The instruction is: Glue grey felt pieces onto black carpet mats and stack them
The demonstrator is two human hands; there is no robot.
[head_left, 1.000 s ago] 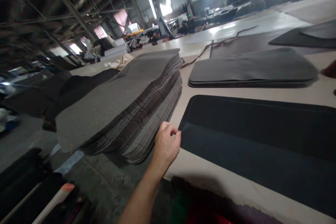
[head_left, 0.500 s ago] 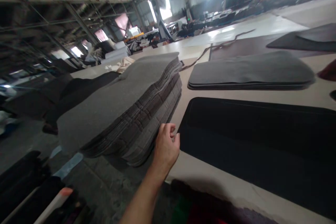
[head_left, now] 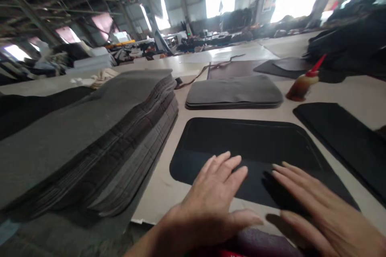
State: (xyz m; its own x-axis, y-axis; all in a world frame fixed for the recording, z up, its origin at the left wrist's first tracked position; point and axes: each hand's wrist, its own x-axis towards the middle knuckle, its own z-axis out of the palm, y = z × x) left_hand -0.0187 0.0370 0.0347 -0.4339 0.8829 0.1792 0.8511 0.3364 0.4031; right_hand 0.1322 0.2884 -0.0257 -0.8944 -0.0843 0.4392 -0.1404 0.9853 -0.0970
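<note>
1. Both hands lie open and flat, grasping nothing: left hand and right hand rest palm-down, fingers spread, on the near edge of the black mat.
2. Black mat position: flat on the beige table, directly ahead, between the tall grey stack on the left and another dark sheet on the right.
3. Recommended technique, as a judgement: press evenly with full palms and work outward from the near edge, so the mat lies flat without creasing.
4. Keep sleeves and fingers off the grey stack edge.
5. Farther back lie a low grey pile and a red-nozzled bottle; avoid tipping the bottle.
</note>
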